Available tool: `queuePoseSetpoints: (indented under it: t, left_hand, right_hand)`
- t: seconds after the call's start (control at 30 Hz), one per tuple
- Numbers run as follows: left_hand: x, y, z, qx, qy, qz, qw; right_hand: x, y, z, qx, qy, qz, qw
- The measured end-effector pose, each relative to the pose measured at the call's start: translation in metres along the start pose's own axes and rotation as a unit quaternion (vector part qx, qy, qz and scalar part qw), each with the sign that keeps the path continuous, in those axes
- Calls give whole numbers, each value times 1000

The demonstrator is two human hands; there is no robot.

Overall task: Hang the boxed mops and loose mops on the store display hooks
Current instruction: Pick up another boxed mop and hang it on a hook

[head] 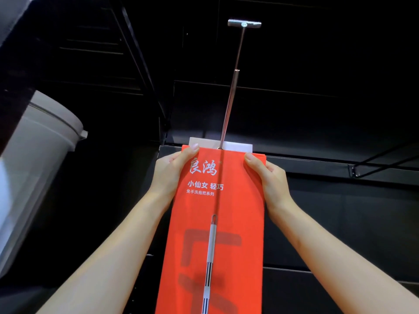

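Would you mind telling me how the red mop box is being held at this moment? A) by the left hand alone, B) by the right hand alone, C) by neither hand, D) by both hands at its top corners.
D: the left hand and right hand each grip a top corner of the red mop box, at the metal display hook.

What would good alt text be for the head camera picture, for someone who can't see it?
Two bare hands, left hand and right hand, grip the top corners of a tall red mop box, holding it up at a long metal display hook. A white tab shows above the box. Dark shelving lies behind, and a pale bucket sits at left.
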State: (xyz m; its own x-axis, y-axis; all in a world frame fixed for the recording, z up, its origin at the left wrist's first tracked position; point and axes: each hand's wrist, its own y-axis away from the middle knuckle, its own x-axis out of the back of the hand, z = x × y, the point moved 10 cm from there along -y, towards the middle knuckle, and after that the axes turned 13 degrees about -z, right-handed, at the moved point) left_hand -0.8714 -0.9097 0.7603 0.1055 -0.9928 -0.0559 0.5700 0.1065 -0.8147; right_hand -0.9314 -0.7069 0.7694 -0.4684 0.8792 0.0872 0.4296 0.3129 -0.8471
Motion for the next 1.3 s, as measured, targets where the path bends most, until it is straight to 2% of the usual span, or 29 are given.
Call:
queuePoseSetpoints:
  t: [0.3, 0.53, 0.63, 0.77, 0.83, 1.1, 1.3]
  left_hand:
    - [3, -4, -5, -8, -34, -3, 999]
    - [7, -6, -4, -2, -142, 2, 990]
    - [3, -4, -7, 3, -126, 3, 992]
    - [-1, 2, -9, 9, -113, 10, 993]
    - [-2, 6, -9, 16, -110, 12, 994]
    - [-3, 42, -26, 43, -94, 9, 995]
    - [12, 117, -80, 98, -93, 10, 991]
  right_hand:
    - [4, -10, 9, 9, 15, -2, 1000]
    - [7, -13, 14, 3, 44, 1, 999]
    - [13, -10, 18, -40, 99, 8, 994]
    - [-2, -1, 30, -73, 39, -64, 995]
    - [-5, 2, 37, -85, 31, -74, 993]
    - [-12, 34, 44, -73, -6, -75, 995]
    - [-19, 115, 89, -82, 0, -99, 992]
